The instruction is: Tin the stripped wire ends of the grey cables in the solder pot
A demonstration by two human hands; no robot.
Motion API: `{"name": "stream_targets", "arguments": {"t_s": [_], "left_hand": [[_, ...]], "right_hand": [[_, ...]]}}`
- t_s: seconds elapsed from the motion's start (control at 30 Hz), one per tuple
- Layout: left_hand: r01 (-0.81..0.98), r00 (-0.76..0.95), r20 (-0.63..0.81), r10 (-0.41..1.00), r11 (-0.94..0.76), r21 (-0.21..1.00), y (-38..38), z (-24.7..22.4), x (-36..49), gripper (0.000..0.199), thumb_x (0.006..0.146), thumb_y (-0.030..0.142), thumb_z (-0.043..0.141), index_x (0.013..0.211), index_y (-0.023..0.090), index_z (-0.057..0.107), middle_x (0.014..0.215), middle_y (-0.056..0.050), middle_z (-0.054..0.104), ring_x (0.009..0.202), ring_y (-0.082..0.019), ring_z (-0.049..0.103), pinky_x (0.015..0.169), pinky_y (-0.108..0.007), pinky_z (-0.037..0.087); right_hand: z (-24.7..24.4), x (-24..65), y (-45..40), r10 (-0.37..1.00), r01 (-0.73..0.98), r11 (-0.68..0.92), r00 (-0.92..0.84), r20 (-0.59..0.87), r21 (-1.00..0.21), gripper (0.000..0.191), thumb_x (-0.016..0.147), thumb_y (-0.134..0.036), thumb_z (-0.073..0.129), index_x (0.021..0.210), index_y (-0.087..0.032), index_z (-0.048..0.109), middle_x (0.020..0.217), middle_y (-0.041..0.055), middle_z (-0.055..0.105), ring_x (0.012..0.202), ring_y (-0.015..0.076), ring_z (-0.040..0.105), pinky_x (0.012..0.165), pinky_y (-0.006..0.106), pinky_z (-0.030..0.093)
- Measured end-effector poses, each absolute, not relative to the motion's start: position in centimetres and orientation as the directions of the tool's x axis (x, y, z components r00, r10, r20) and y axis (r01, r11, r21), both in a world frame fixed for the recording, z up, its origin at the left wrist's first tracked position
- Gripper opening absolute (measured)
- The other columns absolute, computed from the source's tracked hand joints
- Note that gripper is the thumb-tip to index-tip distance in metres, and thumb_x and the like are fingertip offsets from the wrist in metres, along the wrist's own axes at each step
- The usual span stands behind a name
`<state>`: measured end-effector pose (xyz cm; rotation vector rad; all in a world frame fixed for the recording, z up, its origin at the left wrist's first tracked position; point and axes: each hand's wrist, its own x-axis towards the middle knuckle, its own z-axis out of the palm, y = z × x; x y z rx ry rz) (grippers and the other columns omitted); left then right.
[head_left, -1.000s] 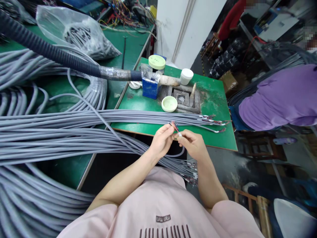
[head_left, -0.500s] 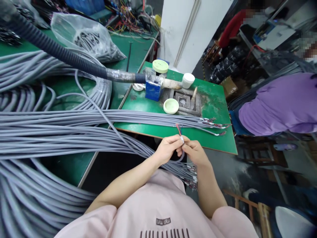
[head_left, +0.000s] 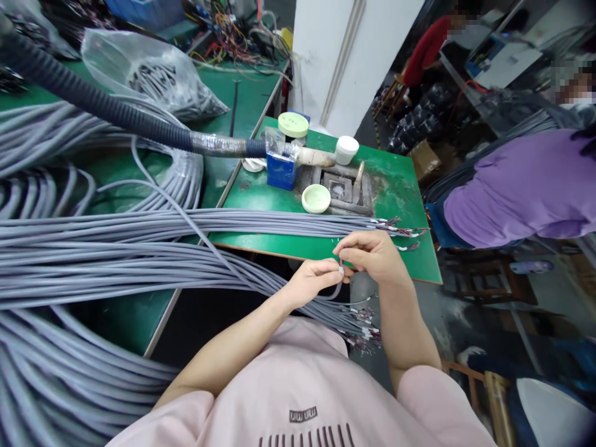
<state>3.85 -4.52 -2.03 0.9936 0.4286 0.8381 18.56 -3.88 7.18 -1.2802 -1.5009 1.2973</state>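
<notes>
The left hand [head_left: 313, 282] and the right hand [head_left: 372, 256] are both closed and pinch the end of a grey cable [head_left: 341, 270] just above the bench [head_left: 288, 246] edge, and a slipping grip could bend or tear this thin end.

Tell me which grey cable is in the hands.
The cable held at its white end between left hand and right hand; the rest lie bundled.

Pale pink short-sleeved top [head_left: 298, 385], dark chest logo [head_left: 303, 415], dark vertical stripes [head_left: 307, 436], bare hands [head_left: 313, 280]
</notes>
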Motion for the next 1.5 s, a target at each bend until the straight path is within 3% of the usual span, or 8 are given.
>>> {"name": "stream_targets", "arguments": {"t_s": [0.33,0.5,0.7,0.83,1.03,1.17,1.37,1.5], "left_hand": [[-0.500,0.493,0.073,0.867,0.213,0.839,-4.0,-2.6,3.9,0.022,0.076,0.039,0.073,0.084,0.019,0.078,0.080,-0.005,0.066,0.076,-0.014,0.059,0.074,-0.027,0.044],[-0.471,0.497,0.002,0.867,0.268,0.840,-4.3,-2.8,4.1,0.023,0.074,0.039,0.074,0.081,0.017,0.077,0.081,-0.007,0.068,0.075,-0.014,0.060,0.067,-0.025,0.045],[-0.479,0.521,-0.027,0.853,0.319,0.818,-4.1,-3.5,4.0,0.029,0.072,0.043,0.074,0.085,0.017,0.077,0.080,-0.007,0.069,0.067,-0.011,0.056,0.066,-0.024,0.043],[-0.453,0.561,-0.007,0.828,0.315,0.834,-3.9,-3.3,3.9,0.030,0.072,0.045,0.074,0.077,0.015,0.076,0.078,-0.007,0.070,0.070,-0.013,0.057,0.069,-0.026,0.044],[-0.524,0.531,-0.080,0.844,0.401,0.751,-3.6,-2.8,3.6,0.032,0.064,0.043,0.081,0.078,0.015,0.076,0.074,-0.006,0.070,0.066,-0.012,0.059,0.065,-0.023,0.044],[-0.612,0.534,-0.200,0.821,0.539,0.579,-3.2,-2.3,3.4,0.035,0.057,0.039,0.086,0.080,0.014,0.076,0.071,-0.006,0.071,0.063,-0.011,0.061,0.061,-0.022,0.047],[-0.688,0.503,-0.236,0.832,0.550,0.472,-2.3,-1.8,2.8,0.032,0.061,0.031,0.084,0.083,0.012,0.072,0.071,-0.004,0.070,0.064,-0.011,0.063,0.062,-0.021,0.052],[-0.720,0.504,-0.180,0.845,0.526,0.452,-1.9,-1.1,2.6,0.028,0.067,0.030,0.080,0.086,0.013,0.070,0.072,-0.002,0.067,0.060,-0.008,0.060,0.057,-0.020,0.050]], "right_hand": [[5.5,16.6,-4.4,0.949,0.252,0.216,0.172,0.264,-0.943,0.009,0.070,-0.030,0.072,0.069,-0.022,0.074,0.059,0.0008,0.066,0.052,0.0140,0.058,0.047,0.027,0.045],[6.5,18.2,-3.5,0.814,0.125,0.397,0.411,0.412,-0.909,0.013,0.074,-0.032,0.065,0.069,-0.021,0.069,0.040,-0.0073,0.038,0.035,0.0064,0.031,0.038,0.024,0.029],[6.3,19.0,-3.5,0.999,0.278,0.026,-0.031,0.018,-0.960,0.015,0.069,-0.028,0.071,0.078,-0.017,0.072,0.044,-0.0069,0.047,0.038,0.0043,0.034,0.037,0.020,0.024],[5.4,18.0,-3.4,0.980,0.114,-0.130,-0.133,-0.145,-0.985,0.022,0.067,-0.034,0.073,0.079,-0.016,0.070,0.044,-0.0069,0.051,0.035,0.0061,0.042,0.036,0.020,0.034],[3.7,17.3,-3.2,0.997,0.019,0.016,0.076,0.017,-1.000,0.020,0.063,-0.034,0.078,0.066,-0.018,0.067,0.053,-0.0027,0.062,0.038,0.0056,0.043,0.036,0.019,0.033],[2.7,17.5,-3.7,0.971,0.199,0.127,0.176,0.164,-0.972,0.013,0.070,-0.032,0.074,0.072,-0.020,0.071,0.056,-0.0025,0.062,0.043,0.0078,0.045,0.041,0.022,0.036],[1.8,19.1,-4.5,0.821,0.613,0.501,-0.113,0.559,-0.611,0.020,0.085,-0.023,0.059,0.099,-0.027,0.072,0.089,0.0044,0.071,0.082,0.0193,0.064,0.075,0.037,0.052],[0.9,19.5,-4.7,0.670,0.645,0.701,-0.452,0.589,-0.303,0.030,0.086,-0.019,0.057,0.109,-0.034,0.068,0.123,0.0044,0.064,0.117,0.0229,0.055,0.096,0.044,0.048]]}}
